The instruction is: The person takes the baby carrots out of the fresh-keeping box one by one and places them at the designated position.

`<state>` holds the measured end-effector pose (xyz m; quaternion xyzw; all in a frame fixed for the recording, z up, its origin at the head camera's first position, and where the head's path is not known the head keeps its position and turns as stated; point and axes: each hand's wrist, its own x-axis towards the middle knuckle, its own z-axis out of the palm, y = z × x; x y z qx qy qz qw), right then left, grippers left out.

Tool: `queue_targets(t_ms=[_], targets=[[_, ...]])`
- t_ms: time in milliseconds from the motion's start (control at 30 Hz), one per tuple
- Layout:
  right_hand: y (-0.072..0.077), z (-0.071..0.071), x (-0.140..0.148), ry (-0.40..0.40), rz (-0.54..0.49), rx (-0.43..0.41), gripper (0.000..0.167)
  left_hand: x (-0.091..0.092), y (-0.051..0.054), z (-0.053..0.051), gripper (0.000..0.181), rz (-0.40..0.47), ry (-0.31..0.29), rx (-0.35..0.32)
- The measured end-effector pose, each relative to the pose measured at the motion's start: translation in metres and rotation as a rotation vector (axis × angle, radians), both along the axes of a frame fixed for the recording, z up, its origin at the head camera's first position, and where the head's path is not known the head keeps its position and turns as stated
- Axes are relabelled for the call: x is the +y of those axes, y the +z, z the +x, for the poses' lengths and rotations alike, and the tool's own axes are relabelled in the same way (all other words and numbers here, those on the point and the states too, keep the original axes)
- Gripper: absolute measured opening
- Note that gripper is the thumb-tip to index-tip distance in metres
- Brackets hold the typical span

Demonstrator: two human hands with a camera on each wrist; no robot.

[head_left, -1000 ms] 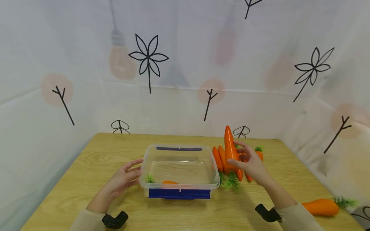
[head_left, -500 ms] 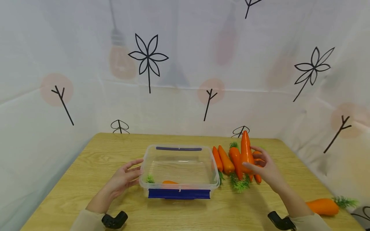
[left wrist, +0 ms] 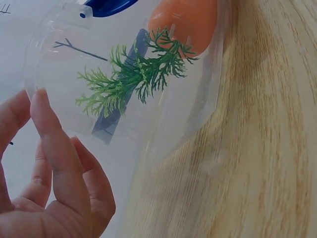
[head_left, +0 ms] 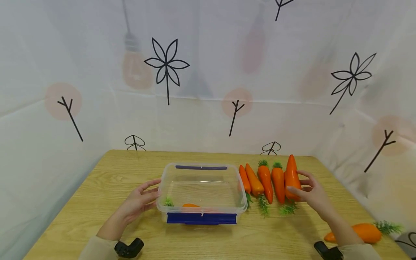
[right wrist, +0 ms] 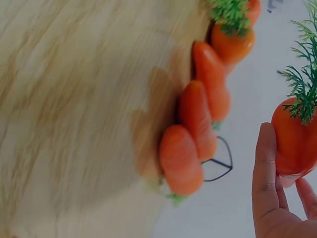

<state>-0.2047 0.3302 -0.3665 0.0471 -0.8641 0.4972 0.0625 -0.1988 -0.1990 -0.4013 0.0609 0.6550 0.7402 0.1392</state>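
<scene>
My right hand (head_left: 313, 195) grips a plastic carrot (head_left: 291, 178), its pointed tip up and its green leafy top low. In the right wrist view that carrot (right wrist: 294, 141) sits between the thumb and fingers at the right edge. To its left a row of carrots (head_left: 265, 182) lies side by side on the table. My left hand (head_left: 138, 202) touches the left side of a clear plastic box (head_left: 240, 208) with blue clips, its fingers loosely extended. Inside the box lies a carrot (left wrist: 185, 25) with green leaves (left wrist: 141, 74), partly hidden in the head view by the front rim.
Another carrot (head_left: 367, 233) lies at the table's right front, behind the right forearm. The wooden table (head_left: 97, 187) ends at a patterned white cloth (head_left: 201, 122) at the back and sides. Both wrists carry black camera mounts.
My right hand has moved rightward and slightly down with the carrot, from above the row's left part to its right end, uncovering the carrots behind it. The left hand and box have stayed put.
</scene>
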Motion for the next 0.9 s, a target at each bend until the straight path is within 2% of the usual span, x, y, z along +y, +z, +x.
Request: queue_targets(t_ms=[333,500,900], targets=[[-0.01,-0.009,0.028,0.005,0.077,-0.109,0.077,0.0,0.0,-0.001,0.062,-0.005,0.014,0.002],[-0.014,-0.016,0.041,-0.016,0.128,-0.169,0.081,0.001,0.001,0.0,0.063,0.0,0.011,-0.004],[-0.023,-0.028,0.058,0.012,0.132,-0.288,0.087,0.0,0.001,0.001,0.062,0.017,0.004,-0.002]])
